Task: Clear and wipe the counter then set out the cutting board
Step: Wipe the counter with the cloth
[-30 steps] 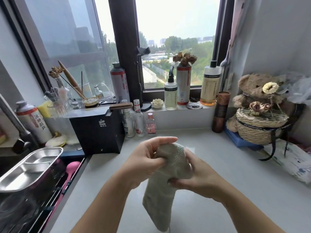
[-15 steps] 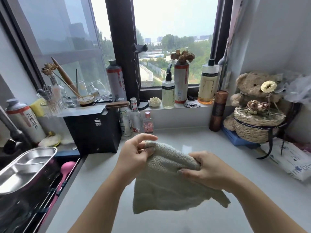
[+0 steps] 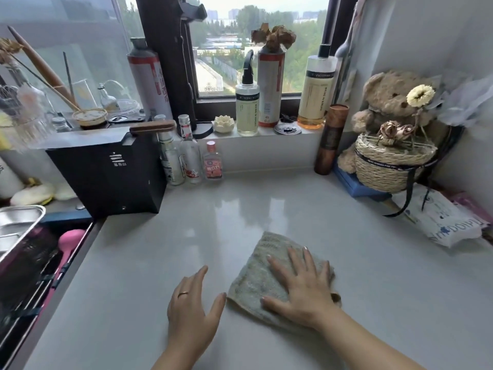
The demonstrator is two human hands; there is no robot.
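A grey-green cloth lies spread flat on the pale grey counter, near its front. My right hand presses flat on the cloth with straight, spread fingers. My left hand hovers or rests just left of the cloth with relaxed fingers, a ring on one finger, holding nothing. No cutting board is in view.
A black box with a knife handle on top stands back left, three small bottles beside it. Tall bottles line the windowsill. A teddy bear with a woven basket and a wipes pack fill the right. A steel tray sits at left.
Both hands held the cloth up and unfolded it; now it lies flat on the counter. The left hand let go, and the right hand presses on it.
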